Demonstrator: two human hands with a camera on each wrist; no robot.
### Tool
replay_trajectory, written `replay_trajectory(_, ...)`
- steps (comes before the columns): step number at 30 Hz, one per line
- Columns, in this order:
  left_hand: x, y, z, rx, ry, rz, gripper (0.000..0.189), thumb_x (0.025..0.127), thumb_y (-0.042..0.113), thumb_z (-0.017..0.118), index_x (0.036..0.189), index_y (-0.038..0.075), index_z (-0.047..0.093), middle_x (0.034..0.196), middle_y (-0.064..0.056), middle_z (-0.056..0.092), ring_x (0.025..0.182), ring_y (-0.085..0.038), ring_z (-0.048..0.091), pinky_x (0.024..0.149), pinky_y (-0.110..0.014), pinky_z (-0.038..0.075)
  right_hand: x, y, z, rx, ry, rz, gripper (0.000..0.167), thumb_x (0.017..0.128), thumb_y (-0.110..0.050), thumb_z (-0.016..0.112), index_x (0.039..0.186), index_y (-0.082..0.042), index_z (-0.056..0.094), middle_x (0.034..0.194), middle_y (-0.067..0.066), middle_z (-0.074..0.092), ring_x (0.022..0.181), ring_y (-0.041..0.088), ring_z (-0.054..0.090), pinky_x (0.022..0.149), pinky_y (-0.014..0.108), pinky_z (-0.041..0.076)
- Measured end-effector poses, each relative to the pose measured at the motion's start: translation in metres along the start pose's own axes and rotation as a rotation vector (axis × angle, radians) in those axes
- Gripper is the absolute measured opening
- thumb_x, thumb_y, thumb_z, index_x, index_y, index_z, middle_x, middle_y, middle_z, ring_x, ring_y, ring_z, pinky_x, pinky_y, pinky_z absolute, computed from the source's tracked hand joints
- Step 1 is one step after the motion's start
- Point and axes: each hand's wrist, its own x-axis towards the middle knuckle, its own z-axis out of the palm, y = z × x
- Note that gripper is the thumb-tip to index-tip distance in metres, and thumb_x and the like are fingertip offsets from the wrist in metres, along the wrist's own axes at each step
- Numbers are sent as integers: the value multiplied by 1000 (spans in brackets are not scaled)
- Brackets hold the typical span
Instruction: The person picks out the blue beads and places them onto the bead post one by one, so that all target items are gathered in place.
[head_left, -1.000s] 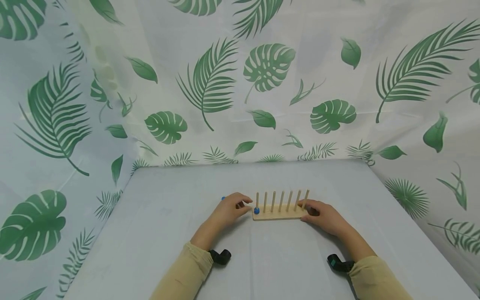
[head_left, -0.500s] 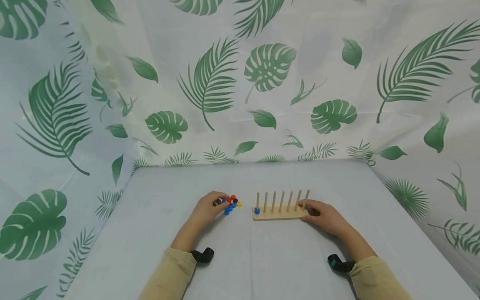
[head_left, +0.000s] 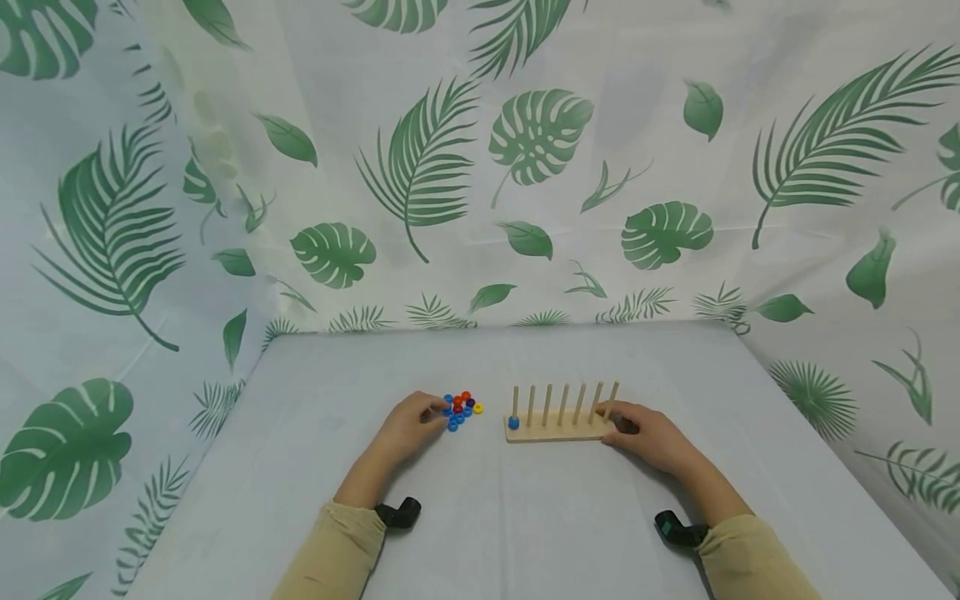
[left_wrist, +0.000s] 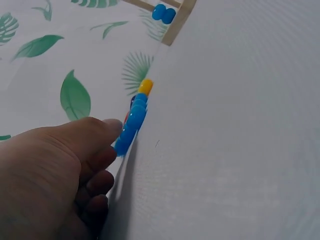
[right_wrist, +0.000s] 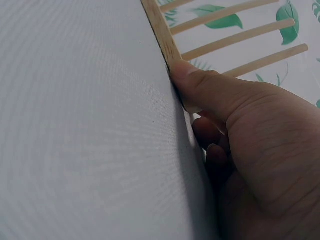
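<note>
At the table's middle, a wooden peg board [head_left: 558,428] carries a row of upright pegs. Blue beads [left_wrist: 163,14] sit low on its leftmost peg; the left wrist view shows two of them. My right hand [head_left: 654,433] grips the board's right end, thumb on the front edge [right_wrist: 172,67]. To the left of the board lies a loose cluster of small beads [head_left: 460,418], mostly blue with some red, a dark one and a yellow bead [head_left: 478,408]. My left hand [head_left: 411,427] is at the cluster's left side, thumb and forefinger apart beside blue beads [left_wrist: 132,120].
A pale cloth covers the table [head_left: 495,517]. Behind and at the sides hangs a white curtain [head_left: 465,192] printed with green leaves. Each wrist wears a black camera mount, the left mount [head_left: 401,512] and the right mount [head_left: 678,529].
My left hand has moved left from beside the board's left end to the far side of the bead cluster, uncovering the beads. My right hand stays on the board.
</note>
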Motion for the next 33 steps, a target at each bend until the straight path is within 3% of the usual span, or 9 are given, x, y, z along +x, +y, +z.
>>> replay_trajectory(17, 0, -1, 7, 16, 3, 28, 19, 91, 24, 72, 110, 23, 73, 101, 4, 64, 86, -11, 52, 78, -31, 45, 1, 2, 1, 12, -1, 7, 51, 86, -46, 72, 133, -28, 61, 137, 11, 60, 118, 31, 58, 94, 54, 47)
replay_trajectory(26, 1, 0, 7, 38, 19, 53, 15, 90, 25, 73, 105, 24, 74, 101, 4, 65, 87, -10, 53, 80, -32, 46, 2, 1, -1, 0, -2, 8, 50, 87, -44, 73, 133, -28, 61, 134, 10, 61, 112, 27, 59, 92, 52, 48)
replay_trajectory(33, -1, -1, 8, 25, 26, -12, 19, 94, 22, 67, 112, 22, 72, 108, 2, 66, 94, -12, 56, 86, -35, 48, 2, 2, 0, -9, -6, 15, 50, 87, -44, 73, 133, -29, 61, 128, 7, 63, 104, 22, 57, 87, 46, 48)
